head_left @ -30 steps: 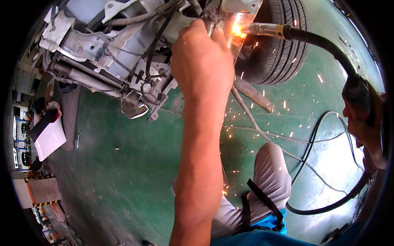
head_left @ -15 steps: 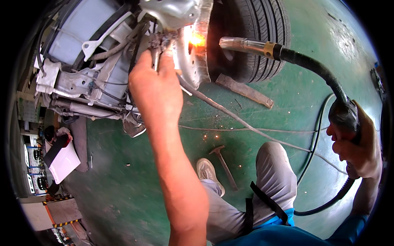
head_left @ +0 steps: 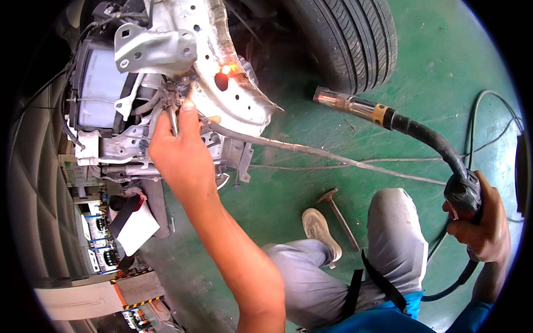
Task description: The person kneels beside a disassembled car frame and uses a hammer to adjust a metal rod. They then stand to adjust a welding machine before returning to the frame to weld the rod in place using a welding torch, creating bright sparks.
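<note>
My right hand [head_left: 482,219] grips the handle of a welding torch [head_left: 363,109]. The torch's black neck bends left and ends in a copper-coloured nozzle, apart from the metal. A small orange-hot spot glows beside a dark hole in the silver car body panel [head_left: 244,105]. My left hand [head_left: 186,147] is closed round the metal handles of a worn clamp [head_left: 176,94] at the panel's left edge, beside a grey bracket [head_left: 155,49]. From the clamp a thick cable [head_left: 294,147] runs off to the right. The fingers partly hide the clamp, and I cannot tell how firmly its jaws bite.
A car tyre [head_left: 355,41] stands behind the torch. On the green floor lies a hammer [head_left: 340,219] near my shoe [head_left: 322,234]. A radiator [head_left: 102,89] and front frame parts are at left. A hose [head_left: 488,94] loops at right. A person [head_left: 135,216] is at the lower left.
The torch nozzle has drawn away from the panel to the right. The bright orange glow has shrunk to a small spot. The view has shifted; my left hand stays on the clamp.
</note>
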Motion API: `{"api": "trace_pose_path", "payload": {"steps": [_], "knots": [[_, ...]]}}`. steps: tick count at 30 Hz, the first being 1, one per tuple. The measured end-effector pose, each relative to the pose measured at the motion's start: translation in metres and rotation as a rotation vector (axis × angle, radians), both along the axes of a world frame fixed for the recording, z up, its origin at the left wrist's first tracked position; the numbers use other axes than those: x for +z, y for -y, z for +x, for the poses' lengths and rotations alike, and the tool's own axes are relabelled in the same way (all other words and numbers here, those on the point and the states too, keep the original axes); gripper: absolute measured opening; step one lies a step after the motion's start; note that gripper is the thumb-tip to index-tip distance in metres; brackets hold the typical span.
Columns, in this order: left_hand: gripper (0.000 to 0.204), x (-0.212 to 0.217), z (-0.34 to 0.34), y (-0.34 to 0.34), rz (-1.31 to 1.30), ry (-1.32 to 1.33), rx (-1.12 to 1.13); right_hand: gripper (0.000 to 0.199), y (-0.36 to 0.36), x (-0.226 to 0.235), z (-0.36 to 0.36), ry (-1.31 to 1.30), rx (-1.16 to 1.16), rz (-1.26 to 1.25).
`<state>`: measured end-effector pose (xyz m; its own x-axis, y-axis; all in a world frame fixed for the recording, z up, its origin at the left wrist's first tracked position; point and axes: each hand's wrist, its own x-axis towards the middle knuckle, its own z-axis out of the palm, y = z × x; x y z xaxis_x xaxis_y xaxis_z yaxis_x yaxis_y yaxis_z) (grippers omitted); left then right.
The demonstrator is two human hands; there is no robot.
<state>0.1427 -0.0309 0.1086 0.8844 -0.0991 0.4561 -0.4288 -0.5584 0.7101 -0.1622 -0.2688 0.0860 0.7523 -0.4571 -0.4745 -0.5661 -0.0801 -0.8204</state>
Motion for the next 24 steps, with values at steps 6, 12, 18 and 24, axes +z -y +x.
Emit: {"api": "trace_pose_path", "payload": {"steps": [6,12,18,24], "knots": [[0.026,0.002,0.003,0.001,-0.035,-0.087,-0.015,0.046,-0.004,-0.031,-0.010,0.115,-0.065,-0.010],[0.026,0.000,0.008,-0.006,-0.037,-0.095,-0.007,0.054,0.001,-0.041,0.001,0.177,0.060,0.113],[0.023,0.000,0.008,-0.004,-0.013,-0.033,-0.005,0.053,0.004,-0.023,0.027,0.331,0.168,0.163],[0.021,0.001,0.001,-0.004,-0.035,-0.018,-0.034,0.044,-0.004,-0.019,0.052,0.407,0.219,0.041]]}}
